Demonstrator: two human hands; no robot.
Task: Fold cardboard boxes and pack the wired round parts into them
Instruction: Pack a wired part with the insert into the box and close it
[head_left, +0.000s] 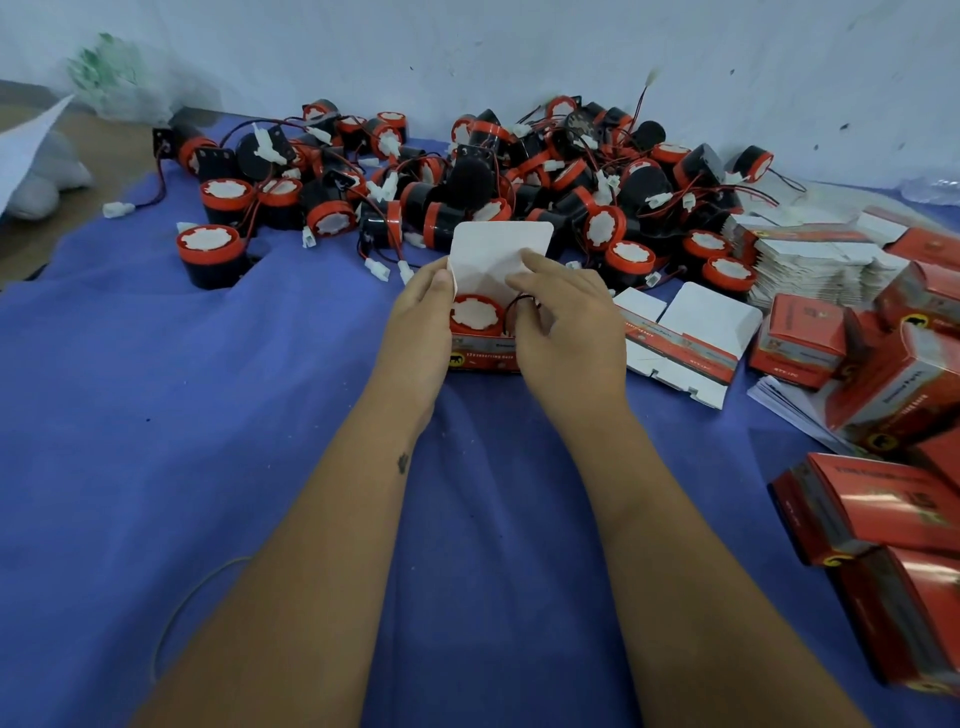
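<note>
Left hand (418, 317) grips the left side of an open cardboard box (480, 353), thumb against the upright white lid flap (501, 254). Right hand (563, 317) rests over the box's right side, index finger pressed on the flap, remaining fingers curled at the opening. One red-and-black round part (477, 314) sits inside the box, between the two sets of fingers; its dark wire (519, 301) loops just beside the right fingertips. Beyond the fingertips lies a heap of wired round parts (467, 176) on blue cloth (260, 441). Right of the right hand: flat box blanks (685, 332) and closed red boxes (802, 338).
</note>
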